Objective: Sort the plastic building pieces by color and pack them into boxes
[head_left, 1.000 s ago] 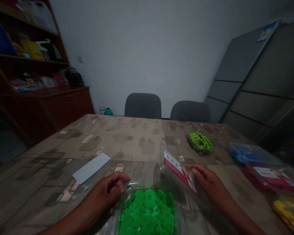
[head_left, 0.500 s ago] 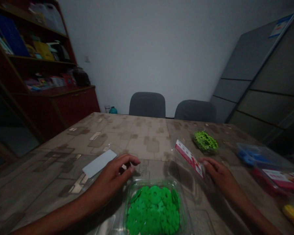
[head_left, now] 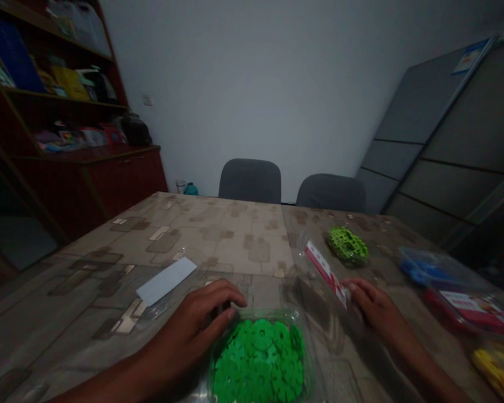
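Note:
A clear plastic tub (head_left: 308, 358) full of green notched plastic discs (head_left: 260, 358) sits at the near edge of the view. Over its far left corner is my left hand (head_left: 205, 316), fingers bent and thumb apart from them, with nothing held. Its fingertips are at the rim; whether they press on it I cannot tell. My right hand (head_left: 372, 302) pinches the edge of a clear plastic lid (head_left: 300, 249) with a red and white label (head_left: 325, 274). The lid is tilted up above the table, to the right of the tub.
A clear lid with a white label (head_left: 167, 281) lies left. Beyond my right hand stands a tub of lime-green pieces (head_left: 348, 245). Farther right are a tub of blue pieces (head_left: 426, 271), a red tub with a label (head_left: 470, 308) and yellow pieces (head_left: 493, 372). Two grey chairs (head_left: 250, 179) stand behind the table (head_left: 235, 235).
My left hand has moved down and nearer, onto the tub's far left corner. My right hand still holds the lid, almost unmoved. The whole view has shifted slightly.

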Available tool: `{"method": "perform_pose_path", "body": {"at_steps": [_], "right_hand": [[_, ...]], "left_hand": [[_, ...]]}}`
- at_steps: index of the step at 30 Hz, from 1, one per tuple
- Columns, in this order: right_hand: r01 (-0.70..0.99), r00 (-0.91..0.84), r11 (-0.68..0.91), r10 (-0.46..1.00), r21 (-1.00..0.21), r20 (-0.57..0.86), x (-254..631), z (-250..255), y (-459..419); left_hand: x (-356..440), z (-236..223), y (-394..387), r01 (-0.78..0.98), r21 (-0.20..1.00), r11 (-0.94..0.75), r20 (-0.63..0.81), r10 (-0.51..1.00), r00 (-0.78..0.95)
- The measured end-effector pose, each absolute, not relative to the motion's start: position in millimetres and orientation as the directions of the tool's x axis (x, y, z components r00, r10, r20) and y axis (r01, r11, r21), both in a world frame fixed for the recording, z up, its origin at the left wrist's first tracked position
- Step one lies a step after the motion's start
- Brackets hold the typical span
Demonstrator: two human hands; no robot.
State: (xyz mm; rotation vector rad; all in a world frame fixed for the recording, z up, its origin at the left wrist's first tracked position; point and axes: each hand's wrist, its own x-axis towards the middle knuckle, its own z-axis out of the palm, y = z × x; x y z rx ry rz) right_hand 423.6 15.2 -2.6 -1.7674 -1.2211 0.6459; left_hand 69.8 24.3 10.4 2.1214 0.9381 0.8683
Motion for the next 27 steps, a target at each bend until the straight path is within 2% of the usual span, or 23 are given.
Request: {"method": "perform_pose_path", "body": {"at_steps": [4, 7, 12, 20, 27], "right_hand": [[0.456, 0.444, -0.187, 0.895, -0.87, 0.04, 449.0, 4.4, 22.3], [0.472, 0.558, -0.252, 0.827, -0.845, 0.066, 482.2, 17.6, 43.0], [0.521, 0.763, -0.495, 0.636, -0.695, 0.118, 536.4, 26.4, 94.2], [0.604, 0.756, -0.635, 0.648, -0.482, 0.093, 547.5, -2.4, 128.4], [0.584, 0.783, -0.725, 0.622, -0.366, 0.017, 552.2, -3.3, 130.3]], "left_hand": [[62.9, 7.5, 19.6, 0.331, 0.77, -0.546, 0.301, 0.767, 0.566], [59.6, 5.7, 20.6, 0.349, 0.769, -0.535, 0.29, 0.779, 0.556], [61.6, 7.5, 21.7, 0.331, 0.781, -0.53, 0.293, 0.779, 0.555], [62.4, 15.5, 18.8, 0.369, 0.775, -0.512, 0.259, 0.791, 0.554], [56.0, 7.5, 19.3, 0.382, 0.781, -0.494, 0.229, 0.796, 0.561]]}}
